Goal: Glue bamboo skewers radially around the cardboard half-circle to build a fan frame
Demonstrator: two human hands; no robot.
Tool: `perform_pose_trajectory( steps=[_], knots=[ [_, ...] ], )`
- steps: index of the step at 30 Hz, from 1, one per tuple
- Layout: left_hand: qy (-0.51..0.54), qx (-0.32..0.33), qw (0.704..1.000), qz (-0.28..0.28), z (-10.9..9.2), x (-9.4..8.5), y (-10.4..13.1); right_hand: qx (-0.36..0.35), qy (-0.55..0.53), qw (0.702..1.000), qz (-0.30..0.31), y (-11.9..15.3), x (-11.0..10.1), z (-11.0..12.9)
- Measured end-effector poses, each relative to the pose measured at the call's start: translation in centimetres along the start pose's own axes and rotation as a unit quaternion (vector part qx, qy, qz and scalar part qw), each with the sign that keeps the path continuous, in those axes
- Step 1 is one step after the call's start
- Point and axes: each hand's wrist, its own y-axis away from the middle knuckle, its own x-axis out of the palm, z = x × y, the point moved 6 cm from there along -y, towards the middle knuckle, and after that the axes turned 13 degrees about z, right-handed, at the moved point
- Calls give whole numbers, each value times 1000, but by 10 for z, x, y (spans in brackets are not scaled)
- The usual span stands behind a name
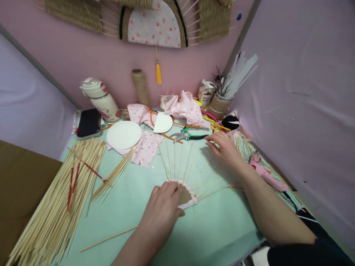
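Observation:
My left hand [165, 201] presses down on a half-round cardboard fan base [185, 196], its fingers bent over the card and its thumb by the lower edge. Pink-and-white fabric borders the base, and thin wooden sticks [181, 162] spread out from its curved rim. The hand hides the base's left part. Over the sticks' right side hovers my right hand [226, 147], thumb and forefinger apart. Its fingertips are at the handle end of green-and-black pruning shears [191, 136]; whether they touch it I cannot tell.
Bundled sticks [55, 199] cover the left, beside a smaller bundle [113, 177] and a white oval card [124, 135]. Behind stand a bottle [101, 99], twine spool [141, 88] and cans [220, 105]. A pink glue gun [267, 175] lies right. One loose stick [108, 238] lies in front.

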Motion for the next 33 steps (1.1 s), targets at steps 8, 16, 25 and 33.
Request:
perform_pose_trajectory(
  steps=[8,16,25,33],
  knots=[
    [4,-6,1000,11,-1,-3,-1,1,0,1000,7,0,1,1],
    [5,-1,1000,6,-1,-1,0,7,-4,1000,22,0,5,-2],
    [0,4,1000,-2,-1,-1,-1,-4,-3,1000,26,0,8,-1],
    [-6,2,1000,1,1,1,-3,-2,0,1000,29,0,9,0]
  ],
)
